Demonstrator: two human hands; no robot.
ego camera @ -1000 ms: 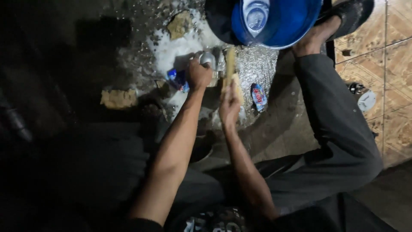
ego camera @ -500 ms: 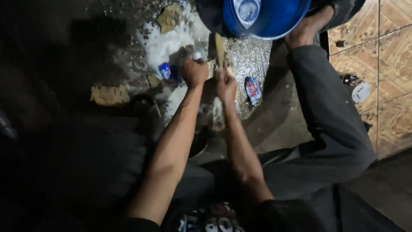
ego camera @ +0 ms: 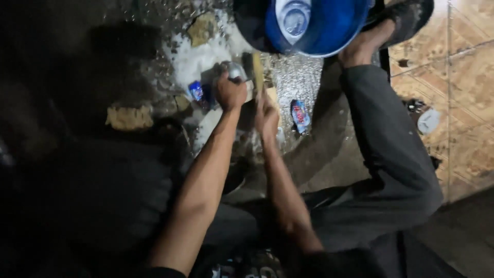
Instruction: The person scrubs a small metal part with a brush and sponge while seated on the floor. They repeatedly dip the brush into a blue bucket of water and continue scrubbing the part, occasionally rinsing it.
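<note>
Both the left hand and right hand stay gripping, unmoved.

This looked like a washing spot on the floor of a home yard or wash area. The dark concrete floor was wet and covered in white suds, and a blue plastic basin stood on it. Tan patterned floor tiles ran alongside. Small detergent sachets lay on the wet ground.
</note>
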